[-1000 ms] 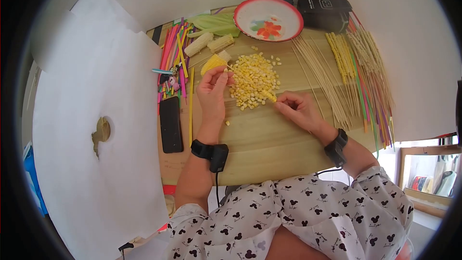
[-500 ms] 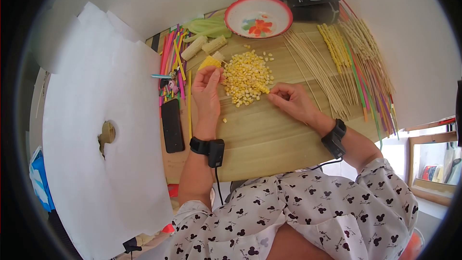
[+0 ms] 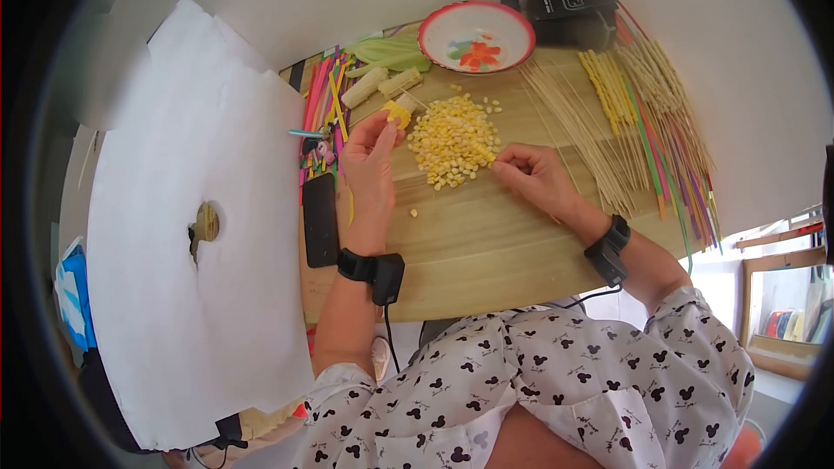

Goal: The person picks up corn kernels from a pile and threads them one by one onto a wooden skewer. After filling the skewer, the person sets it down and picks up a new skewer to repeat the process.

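Observation:
My left hand (image 3: 372,149) is closed round a partly stripped corn cob (image 3: 400,113), whose bare pale end points up and right. A pile of loose yellow kernels (image 3: 447,135) lies just right of it on the wooden table (image 3: 469,247). At the pile's right edge my right hand (image 3: 534,175) pinches the end of a short row of corn kernels (image 3: 481,152); whether a stick runs through them I cannot tell. One kernel (image 3: 413,212) lies apart, below the pile.
Bare cobs (image 3: 365,87) and green husk (image 3: 391,54) lie behind, beside a red-rimmed bowl (image 3: 434,35). Thin sticks (image 3: 578,130), kernel-covered sticks (image 3: 608,87) and a black box (image 3: 573,17) are right. A phone (image 3: 321,221) and coloured strips (image 3: 320,91) lie left.
The cob in my left hand has turned more upright and its yellow part shows more. My right hand stays at the pile's edge with the kernel row. The whole view has shifted slightly.

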Available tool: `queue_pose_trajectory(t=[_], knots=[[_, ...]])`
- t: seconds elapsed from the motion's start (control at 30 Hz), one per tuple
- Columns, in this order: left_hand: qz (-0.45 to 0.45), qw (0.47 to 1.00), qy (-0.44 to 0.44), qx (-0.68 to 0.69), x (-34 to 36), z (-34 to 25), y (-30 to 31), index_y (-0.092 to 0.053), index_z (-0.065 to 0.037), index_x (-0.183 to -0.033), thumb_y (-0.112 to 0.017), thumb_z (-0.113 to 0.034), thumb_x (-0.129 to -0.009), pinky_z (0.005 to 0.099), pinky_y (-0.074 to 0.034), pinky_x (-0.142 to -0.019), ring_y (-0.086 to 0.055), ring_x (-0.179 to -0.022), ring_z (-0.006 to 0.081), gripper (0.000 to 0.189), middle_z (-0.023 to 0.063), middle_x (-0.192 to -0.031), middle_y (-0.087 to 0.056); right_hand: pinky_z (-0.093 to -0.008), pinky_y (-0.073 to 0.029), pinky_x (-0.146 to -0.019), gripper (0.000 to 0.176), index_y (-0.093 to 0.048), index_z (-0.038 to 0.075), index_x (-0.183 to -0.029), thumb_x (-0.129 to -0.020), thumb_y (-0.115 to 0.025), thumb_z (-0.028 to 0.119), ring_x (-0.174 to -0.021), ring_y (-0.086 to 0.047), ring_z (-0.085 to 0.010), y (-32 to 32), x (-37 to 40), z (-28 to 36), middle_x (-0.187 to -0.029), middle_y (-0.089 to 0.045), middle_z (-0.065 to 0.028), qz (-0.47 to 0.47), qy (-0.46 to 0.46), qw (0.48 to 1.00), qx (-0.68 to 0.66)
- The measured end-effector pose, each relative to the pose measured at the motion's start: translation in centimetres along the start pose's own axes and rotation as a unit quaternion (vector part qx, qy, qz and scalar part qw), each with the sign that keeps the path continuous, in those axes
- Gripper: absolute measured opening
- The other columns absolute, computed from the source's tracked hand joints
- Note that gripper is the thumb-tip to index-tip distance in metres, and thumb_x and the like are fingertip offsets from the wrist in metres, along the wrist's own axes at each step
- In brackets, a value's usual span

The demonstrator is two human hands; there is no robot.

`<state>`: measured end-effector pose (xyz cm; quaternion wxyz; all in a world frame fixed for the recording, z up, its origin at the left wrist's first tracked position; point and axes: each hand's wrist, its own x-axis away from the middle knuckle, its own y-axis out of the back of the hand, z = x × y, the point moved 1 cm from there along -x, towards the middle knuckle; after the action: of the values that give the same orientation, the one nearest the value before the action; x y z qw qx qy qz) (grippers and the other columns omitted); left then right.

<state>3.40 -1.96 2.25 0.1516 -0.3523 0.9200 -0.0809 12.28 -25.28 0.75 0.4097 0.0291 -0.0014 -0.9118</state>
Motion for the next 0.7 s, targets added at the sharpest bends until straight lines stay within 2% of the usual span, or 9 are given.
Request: queue_pose_trajectory(t=[0.27,0.43,0.7], knots=[[-0.036,0.999,-0.009,-0.008,-0.2,2.5,1.8,-0.061,0.003,-0.109,-0.063,-0.001,-0.086,0.0232,-0.048,-0.077,-0.059,-0.082,0.0112,0.023,0.0064,-0.095,-0.065,-0.0165,-0.032,-0.05,0.011,-0.061,0.002,-0.086,-0.091,-0.06,0.011,-0.059,-0.04,0.0025,-1.0,0.6,2.2,-0.065,-0.05,0.0096,0.045,-0.045,0.998,0.029],[-0.047,0.999,-0.025,0.006,-0.1,2.7,2.6,-0.063,0.002,-0.105,-0.065,-0.001,-0.085,0.023,-0.048,-0.076,-0.059,-0.081,0.0105,0.02,0.005,-0.092,-0.064,-0.0165,-0.031,-0.051,0.012,-0.06,0.002,-0.086,-0.092,-0.059,0.012,-0.061,-0.039,0.0026,-1.5,1.4,3.0,-0.069,-0.05,0.0095,0.097,-0.067,0.993,0.018],[-0.049,0.999,-0.011,0.019,-0.3,2.6,3.5,-0.063,0.003,-0.106,-0.064,-0.001,-0.086,0.0216,-0.046,-0.074,-0.058,-0.08,0.0102,0.021,0.0049,-0.091,-0.064,-0.0174,-0.031,-0.051,0.017,-0.06,0.0,-0.088,-0.094,-0.058,0.016,-0.063,-0.039,0.0019,-2.4,2.2,2.8,-0.07,-0.048,0.0093,0.108,-0.074,0.991,0.028]])
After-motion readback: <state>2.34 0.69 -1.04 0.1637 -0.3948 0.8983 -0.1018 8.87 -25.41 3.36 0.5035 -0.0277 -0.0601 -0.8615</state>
